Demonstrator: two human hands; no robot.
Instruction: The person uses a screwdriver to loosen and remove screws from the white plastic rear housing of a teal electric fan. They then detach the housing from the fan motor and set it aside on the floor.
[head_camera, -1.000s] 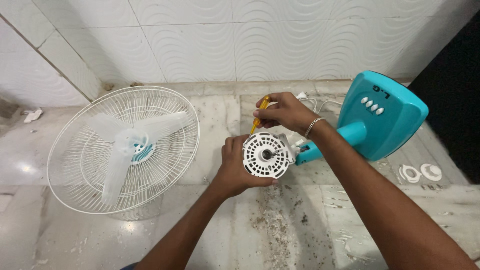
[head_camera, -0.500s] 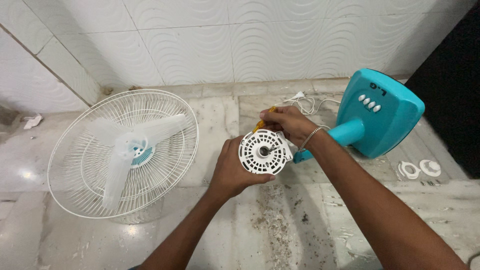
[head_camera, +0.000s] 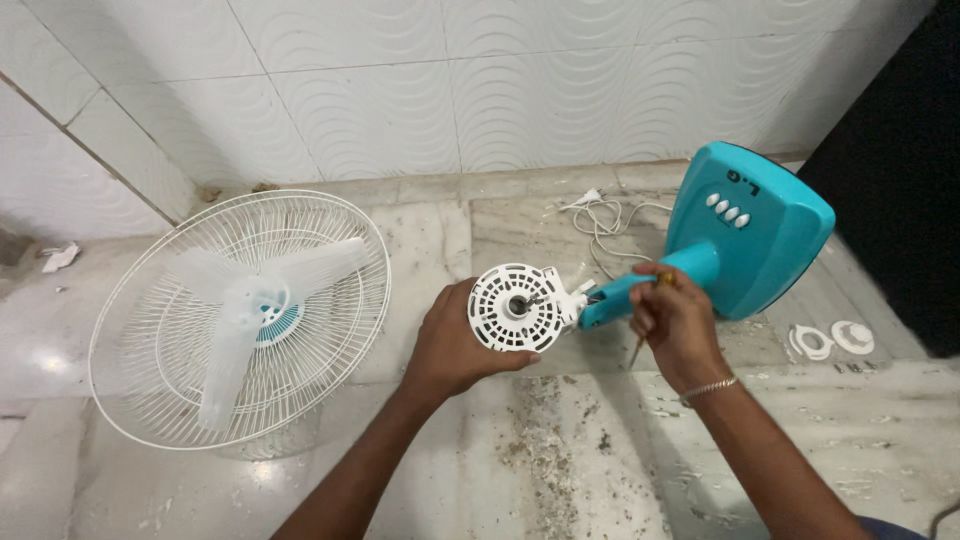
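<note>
Fan guard w/ blades (head_camera: 240, 318), prob. washers (head_camera: 832, 340)

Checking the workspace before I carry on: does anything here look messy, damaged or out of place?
Yes. The fan lies tipped on the floor with its grille and blades off to the side. Dark crumbly debris is scattered on the floor below the motor housing held by the left hand.

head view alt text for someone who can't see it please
A left hand grips a white vented fan motor housing on a teal stand, while the right hand holds a screwdriver. A white fan cage lies left.
</note>
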